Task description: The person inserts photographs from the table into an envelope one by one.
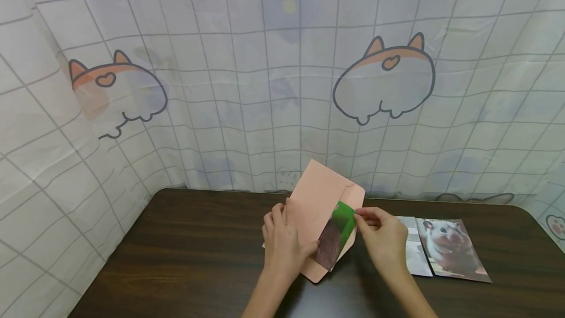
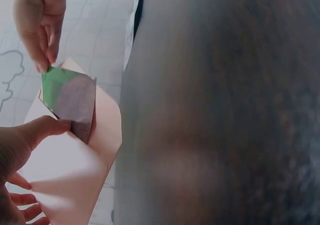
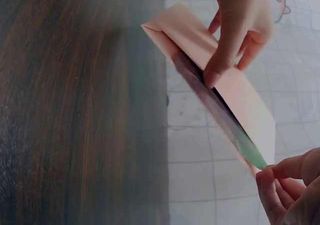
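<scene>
A pink envelope [image 1: 315,195] is held tilted above the dark table, its opening toward the right. My left hand [image 1: 282,242] grips it, the thumb near the opening and the fingers at the far side. Partly inside the envelope is a picture card [image 1: 346,225] with a green background and a greyish-brown shape; the rest of it is hidden by the envelope. My right hand [image 1: 384,234] pinches the card's green corner between thumb and fingertips. In the right wrist view, the card [image 3: 215,105] lies along the envelope's open edge, by the left thumb.
On the table [image 1: 198,249], to the right, lies a hamster picture card [image 1: 452,249]. Beside it is a pale card [image 1: 417,254], partly hidden by my right hand. A white gridded cloth [image 1: 243,87] with cartoon animals hangs behind the table.
</scene>
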Demonstrator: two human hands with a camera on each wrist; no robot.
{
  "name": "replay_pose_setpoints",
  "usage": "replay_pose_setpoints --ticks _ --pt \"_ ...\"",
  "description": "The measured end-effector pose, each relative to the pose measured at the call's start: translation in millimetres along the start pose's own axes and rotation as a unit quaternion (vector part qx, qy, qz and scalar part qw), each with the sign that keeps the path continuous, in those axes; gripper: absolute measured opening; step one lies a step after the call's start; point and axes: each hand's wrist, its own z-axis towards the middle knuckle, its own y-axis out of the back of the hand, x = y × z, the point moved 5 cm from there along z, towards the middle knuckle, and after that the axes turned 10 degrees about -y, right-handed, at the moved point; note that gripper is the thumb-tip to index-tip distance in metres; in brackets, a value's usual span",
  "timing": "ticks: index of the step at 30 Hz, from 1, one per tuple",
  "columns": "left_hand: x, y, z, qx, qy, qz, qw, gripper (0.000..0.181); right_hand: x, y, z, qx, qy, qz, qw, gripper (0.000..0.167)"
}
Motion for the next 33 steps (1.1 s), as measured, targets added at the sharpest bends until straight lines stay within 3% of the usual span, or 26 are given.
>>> replay_pose_setpoints --ticks 9,20,33 --pt "-2.6 1.2 -0.1 0.007 0.017 -0.045 0.9988 0.109 -1.5 0.0 -0.4 0.008 -0.028 0.034 0.999 0.007" --pt "-4.9 0.4 -0.6 0.016 -0.01 -0.111 0.9937 0.105 -4.4 0.1 0.6 0.031 -0.054 0.068 0.9957 0.011" --pt "-8.4 -0.3 -0.5 0.025 -0.019 -0.137 0.9901 0.105 -5.1 0.3 2.6 0.051 -0.088 0.099 0.9899 0.014"
